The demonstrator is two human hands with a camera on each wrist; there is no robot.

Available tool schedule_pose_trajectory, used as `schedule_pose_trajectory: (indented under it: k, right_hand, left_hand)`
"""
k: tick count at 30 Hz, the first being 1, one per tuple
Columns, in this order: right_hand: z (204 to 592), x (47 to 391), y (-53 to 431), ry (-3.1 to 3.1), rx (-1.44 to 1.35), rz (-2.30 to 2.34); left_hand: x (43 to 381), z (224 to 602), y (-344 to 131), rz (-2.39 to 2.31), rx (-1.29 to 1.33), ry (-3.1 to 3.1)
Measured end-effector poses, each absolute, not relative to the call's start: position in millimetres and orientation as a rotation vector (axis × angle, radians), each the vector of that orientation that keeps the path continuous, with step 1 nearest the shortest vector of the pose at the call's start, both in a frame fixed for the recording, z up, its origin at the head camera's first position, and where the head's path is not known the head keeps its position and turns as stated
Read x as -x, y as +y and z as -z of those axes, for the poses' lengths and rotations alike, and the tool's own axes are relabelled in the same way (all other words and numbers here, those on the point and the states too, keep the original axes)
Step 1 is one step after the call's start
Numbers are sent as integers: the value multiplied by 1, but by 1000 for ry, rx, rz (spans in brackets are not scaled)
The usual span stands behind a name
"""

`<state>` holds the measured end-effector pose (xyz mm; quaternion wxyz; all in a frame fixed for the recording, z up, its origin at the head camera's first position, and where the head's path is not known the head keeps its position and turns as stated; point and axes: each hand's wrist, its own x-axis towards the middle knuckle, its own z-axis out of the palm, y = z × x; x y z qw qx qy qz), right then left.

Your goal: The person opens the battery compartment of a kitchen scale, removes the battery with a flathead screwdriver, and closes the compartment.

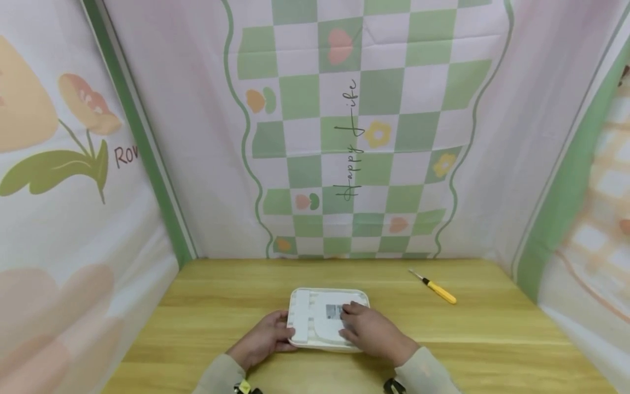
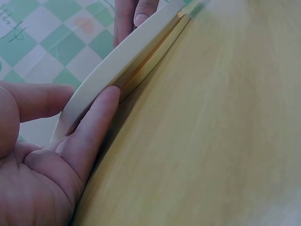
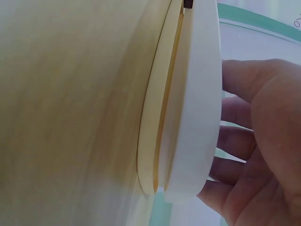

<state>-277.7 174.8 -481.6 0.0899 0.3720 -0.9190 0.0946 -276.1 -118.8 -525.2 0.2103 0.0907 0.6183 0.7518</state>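
A left hand (image 1: 268,335) pinches a labelled white case (image 1: 322,328) by its edge, a loose-fingered right hand (image 1: 370,331) apparently steadying its top, the next move likely needing firm support.

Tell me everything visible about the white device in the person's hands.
The white device is a flat, rounded-corner rectangle, plastic-looking. Its upper face carries a pale strip near the left end and a grey label, too small to read. The wrist views show a narrow gap above a thinner lower layer. It lies roughly flat on the wooden table; the left hand grips its left edge, the right hand touches its upper face.
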Motion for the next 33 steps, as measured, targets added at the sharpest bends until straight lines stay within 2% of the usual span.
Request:
schedule_pose_trajectory:
  k: [33]
  right_hand:
    - [485,280,168,-2577,-1179,-130]
  left_hand:
    - [278,527,-120,-2074,-236,1723]
